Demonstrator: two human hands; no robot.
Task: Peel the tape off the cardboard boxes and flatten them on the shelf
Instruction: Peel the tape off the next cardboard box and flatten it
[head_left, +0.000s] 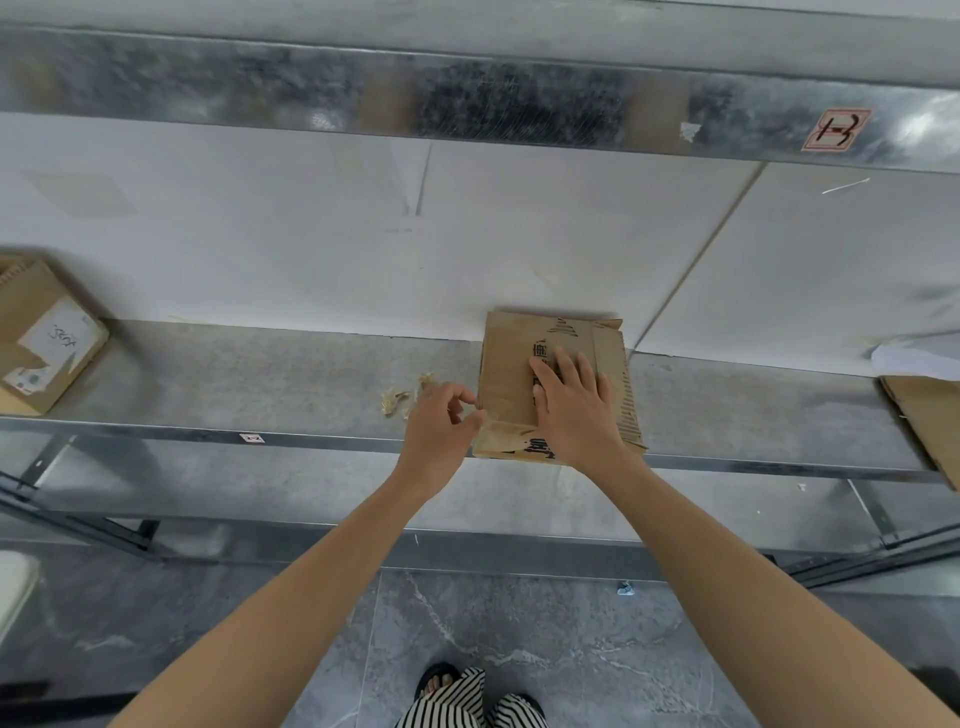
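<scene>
Tape-peeling step. Right hand (574, 400), fingers spread, presses the flattened box (506, 364) down. Left hand (441, 421) pinches a tape strip (491, 420) at the box's near-left corner. Next, probably: pull the strip clear toward the scraps (402, 397) left of the box.

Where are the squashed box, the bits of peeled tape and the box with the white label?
Flattened box (506, 364): head view, plain cardboard left of the print.
Tape scraps (396, 401): head view, crumpled middle.
Labelled box (62, 332): head view, its white label.
</scene>
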